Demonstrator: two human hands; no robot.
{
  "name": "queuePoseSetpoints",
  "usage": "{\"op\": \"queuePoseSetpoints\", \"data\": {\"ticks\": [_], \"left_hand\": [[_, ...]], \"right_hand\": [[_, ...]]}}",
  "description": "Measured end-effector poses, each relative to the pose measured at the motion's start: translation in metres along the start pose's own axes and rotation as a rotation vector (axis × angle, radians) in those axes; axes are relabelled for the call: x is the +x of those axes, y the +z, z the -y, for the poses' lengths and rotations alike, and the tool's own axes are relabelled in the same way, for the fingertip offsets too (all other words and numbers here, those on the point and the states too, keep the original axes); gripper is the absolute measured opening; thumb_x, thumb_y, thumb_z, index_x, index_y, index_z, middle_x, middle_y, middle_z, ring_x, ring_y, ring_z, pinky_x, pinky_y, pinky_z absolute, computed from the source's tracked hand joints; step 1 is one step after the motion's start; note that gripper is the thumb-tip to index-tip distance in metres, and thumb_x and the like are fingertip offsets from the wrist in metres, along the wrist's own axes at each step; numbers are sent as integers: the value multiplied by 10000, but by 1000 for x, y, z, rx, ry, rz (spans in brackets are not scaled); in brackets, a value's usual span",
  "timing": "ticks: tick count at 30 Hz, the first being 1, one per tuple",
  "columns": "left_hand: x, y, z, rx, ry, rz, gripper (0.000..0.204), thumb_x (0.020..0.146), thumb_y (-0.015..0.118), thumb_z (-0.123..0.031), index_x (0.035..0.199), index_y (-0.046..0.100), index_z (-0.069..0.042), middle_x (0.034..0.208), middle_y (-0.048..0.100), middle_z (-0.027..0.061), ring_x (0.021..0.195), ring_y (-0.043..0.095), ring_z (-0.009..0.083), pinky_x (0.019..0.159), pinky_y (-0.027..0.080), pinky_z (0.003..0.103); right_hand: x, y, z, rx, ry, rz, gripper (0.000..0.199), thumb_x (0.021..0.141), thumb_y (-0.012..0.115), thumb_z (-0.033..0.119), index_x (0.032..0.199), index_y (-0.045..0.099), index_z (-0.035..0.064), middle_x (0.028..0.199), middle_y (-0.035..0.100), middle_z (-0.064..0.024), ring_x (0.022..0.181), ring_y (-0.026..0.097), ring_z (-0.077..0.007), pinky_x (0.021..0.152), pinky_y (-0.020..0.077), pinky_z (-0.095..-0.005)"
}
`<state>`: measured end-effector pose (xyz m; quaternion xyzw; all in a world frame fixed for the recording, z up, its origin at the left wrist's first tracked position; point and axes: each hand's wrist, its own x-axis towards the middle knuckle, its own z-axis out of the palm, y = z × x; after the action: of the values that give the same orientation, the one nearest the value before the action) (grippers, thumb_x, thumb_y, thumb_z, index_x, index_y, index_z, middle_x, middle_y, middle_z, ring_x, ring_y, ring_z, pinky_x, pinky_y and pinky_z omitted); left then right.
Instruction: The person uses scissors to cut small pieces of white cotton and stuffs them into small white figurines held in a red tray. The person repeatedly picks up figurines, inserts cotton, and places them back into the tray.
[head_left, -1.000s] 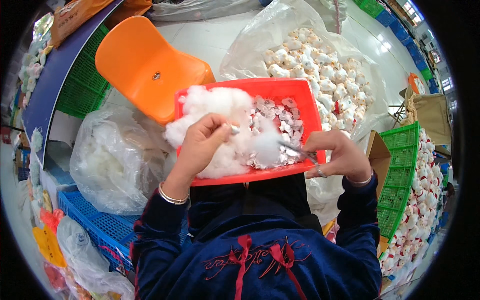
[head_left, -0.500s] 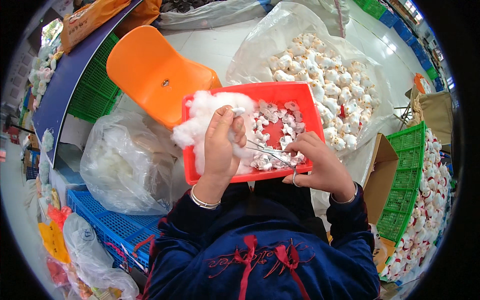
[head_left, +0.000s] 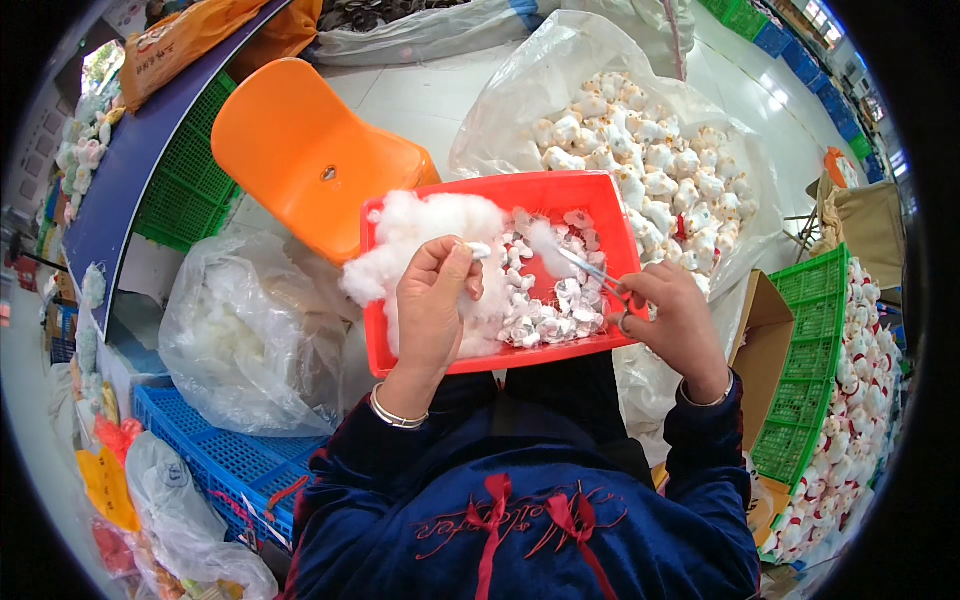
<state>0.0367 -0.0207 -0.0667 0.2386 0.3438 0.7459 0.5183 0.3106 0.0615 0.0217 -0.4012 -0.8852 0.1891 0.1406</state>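
Observation:
My left hand (head_left: 430,310) pinches a small white fabric piece (head_left: 479,250) between thumb and fingers, above the red plastic tray (head_left: 490,362). In my right hand (head_left: 680,315) are metal forceps (head_left: 592,270), with fingers in the handle rings. A tuft of white stuffing (head_left: 545,243) is at the forceps' tips, to the right of the left hand. Fluffy white stuffing (head_left: 425,222) fills the tray's left side and spills over its edge. Small white fabric pieces (head_left: 555,312) lie scattered in the right half.
Behind the tray stands an orange chair (head_left: 310,150). A clear bag of white stuffed pieces (head_left: 665,170) lies at the far right. On the left, a bag of stuffing (head_left: 250,330) rests by a blue crate (head_left: 220,450). Green crates (head_left: 805,370) and a cardboard box (head_left: 765,325) are at right.
My right hand has moved right, swinging the forceps away from the left hand; a tuft of stuffing now shows at their tips. The left hand has shifted slightly down, still pinching the fabric piece.

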Motion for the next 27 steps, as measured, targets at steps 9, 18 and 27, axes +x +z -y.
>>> {"op": "queuePoseSetpoints", "data": {"ticks": [9,18,27], "left_hand": [[-14,18,-1,397,-41,21,180,1011,674,-92,1120,736,36,894,722,55,775,633,92,733,511,224],[-14,20,-6,412,-52,44,168,1014,670,-96,1080,750,35,882,721,56,775,642,103,737,519,242],[-5,15,-18,407,-263,213,148,992,708,-102,1048,741,31,855,707,35,734,638,75,674,516,228]], "right_hand": [[1,-1,18,-57,-156,90,286,724,806,157,990,724,92,893,653,-69,933,628,-285,788,471,-410],[0,-3,20,-47,-134,115,289,723,812,159,993,735,90,884,659,-83,918,637,-290,769,477,-424],[9,-8,17,58,-148,232,332,697,808,134,1012,744,49,892,677,-119,922,651,-323,800,521,-442]]}}
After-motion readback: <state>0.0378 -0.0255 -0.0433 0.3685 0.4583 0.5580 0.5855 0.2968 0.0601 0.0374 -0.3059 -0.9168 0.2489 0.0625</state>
